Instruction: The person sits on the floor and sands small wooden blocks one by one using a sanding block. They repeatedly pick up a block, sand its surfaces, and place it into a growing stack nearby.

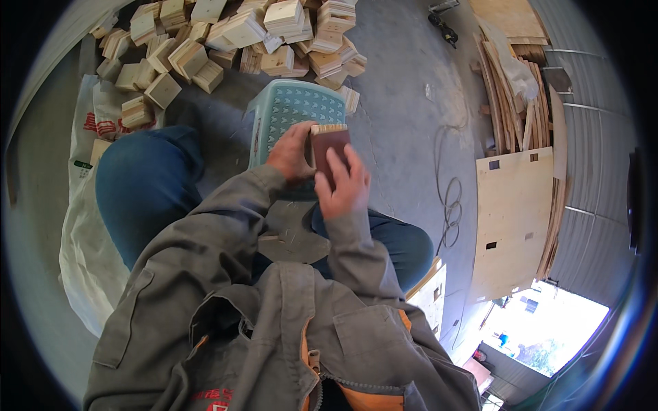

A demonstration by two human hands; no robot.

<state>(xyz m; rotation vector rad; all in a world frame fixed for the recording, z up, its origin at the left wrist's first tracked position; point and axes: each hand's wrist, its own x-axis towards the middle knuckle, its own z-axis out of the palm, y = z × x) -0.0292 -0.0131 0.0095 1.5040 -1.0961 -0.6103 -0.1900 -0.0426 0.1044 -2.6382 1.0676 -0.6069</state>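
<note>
Grey jacket [274, 342] nearest. Left hand [291, 154] grips a brown-faced block [329, 142] by the green stool [295, 103]; right hand [346, 188] on its face, fingers parted. Looks mid-work on this one. Block pile [243, 29] far left: can't tell which are done.

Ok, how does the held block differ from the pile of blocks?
The held block shows a brown broad face; the pile shows pale wood faces.
The held block is a single piece off the floor; the pile is many, heaped on it.
Both show pale, layered edges.
</note>
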